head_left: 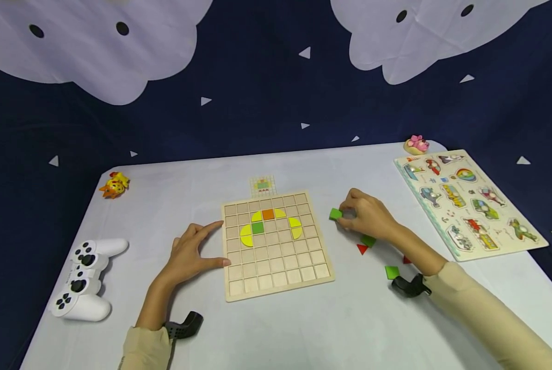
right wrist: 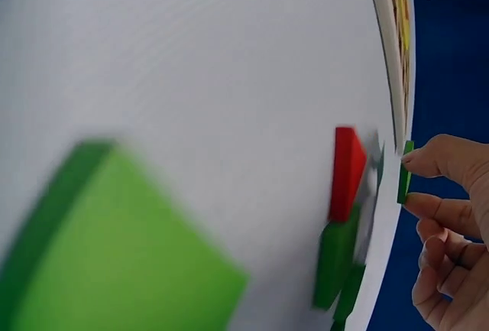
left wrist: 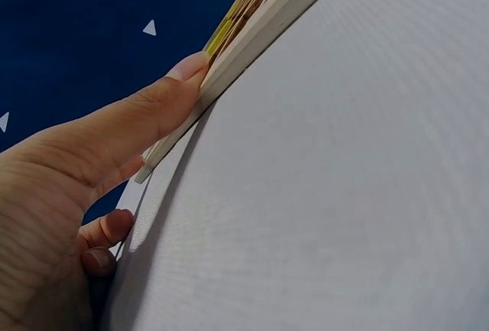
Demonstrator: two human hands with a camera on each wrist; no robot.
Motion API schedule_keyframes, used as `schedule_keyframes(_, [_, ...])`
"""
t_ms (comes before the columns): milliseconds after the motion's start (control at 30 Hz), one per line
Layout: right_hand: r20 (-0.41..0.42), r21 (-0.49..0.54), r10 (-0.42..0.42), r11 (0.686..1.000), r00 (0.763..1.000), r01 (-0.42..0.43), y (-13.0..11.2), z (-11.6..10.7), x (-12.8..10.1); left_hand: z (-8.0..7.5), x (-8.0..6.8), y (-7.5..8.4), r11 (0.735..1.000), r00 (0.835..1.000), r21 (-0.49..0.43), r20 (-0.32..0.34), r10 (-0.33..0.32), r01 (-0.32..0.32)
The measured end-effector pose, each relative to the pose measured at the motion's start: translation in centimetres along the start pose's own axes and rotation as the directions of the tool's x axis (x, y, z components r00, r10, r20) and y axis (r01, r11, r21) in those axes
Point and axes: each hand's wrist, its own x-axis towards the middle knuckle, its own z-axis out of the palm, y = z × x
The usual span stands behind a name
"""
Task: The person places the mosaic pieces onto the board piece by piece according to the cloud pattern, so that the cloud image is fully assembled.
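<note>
Pinching green tile (head_left: 334, 214), right grip (head_left: 370, 215) sits centre-right in head view. Left grip (head_left: 188, 257), spread, touches grid board (head_left: 276, 251). Controller (head_left: 85, 276) at lower left shows only in head view.

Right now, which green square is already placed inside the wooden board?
The green square below-left of the orange square; it alone sits in the board, while the right hand pinches another; others lie on the table.

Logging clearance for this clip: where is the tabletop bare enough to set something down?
Free: on the grid board's near side, between the sleeves; also between the orange-yellow figurine and the board. Crowded: around the right hand, where green squares and red triangles lie between the board and the picture puzzle.
</note>
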Motion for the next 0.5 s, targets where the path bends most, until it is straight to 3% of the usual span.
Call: schedule_keyframes(500, [-0.001,0.058,-0.162,0.985,0.987,0.162,-4.8,1.9,2.6,0.1,0.0,0.0,1.0,1.0,-0.012,0.001,-0.007,0.007])
